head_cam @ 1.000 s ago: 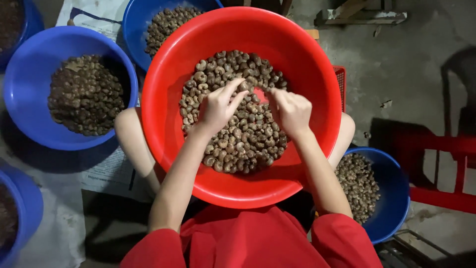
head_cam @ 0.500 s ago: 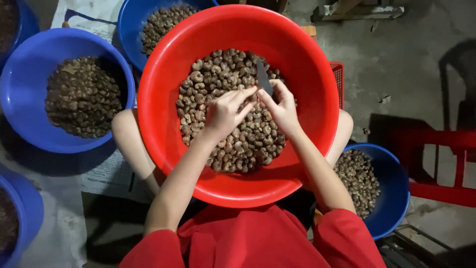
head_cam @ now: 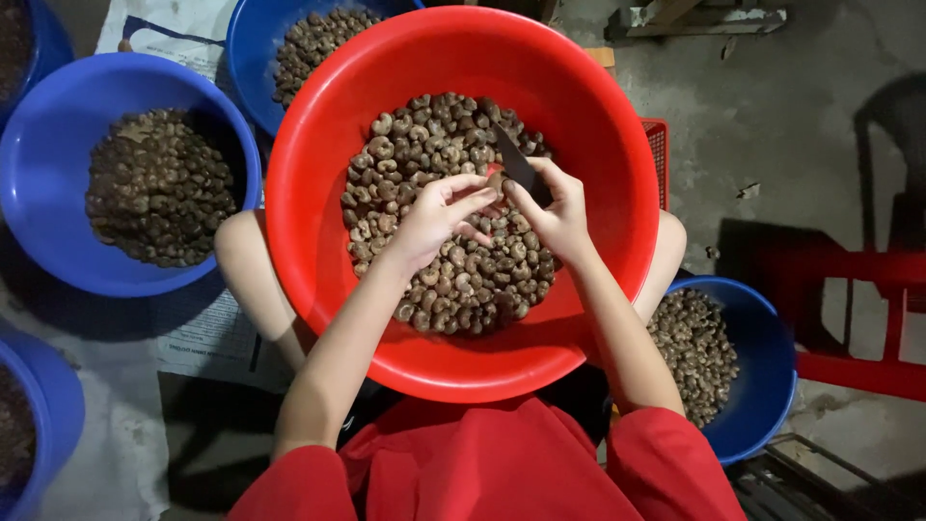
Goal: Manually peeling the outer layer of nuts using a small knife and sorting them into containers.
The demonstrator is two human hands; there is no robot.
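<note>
Right hand (head_cam: pixel 558 214) clamped on a small dark-bladed knife (head_cam: pixel 516 164), blade pointing up and away over the red basin (head_cam: pixel 318 145). Left hand (head_cam: pixel 431 214) has its fingers (head_cam: pixel 465 185) pinched together on one nut (head_cam: pixel 495 180), held just above the nut pile (head_cam: pixel 439 280), touching the knife hand. The nut is probably light, hard-shelled, curved and a bit slippery: best pinched at its two ends so the blade meets the seam. The knife is stiff and thin, gripped low on the handle. The basin rests on the person's lap, not on a desk. Blue basins of nuts on the left (head_cam: pixel 58 116), behind (head_cam: pixel 253 39) and lower right (head_cam: pixel 767 376); newspaper (head_cam: pixel 207 333) on a rough concrete floor (head_cam: pixel 772 116); red chair frame (head_cam: pixel 868 289) at right. Dim light.
</note>
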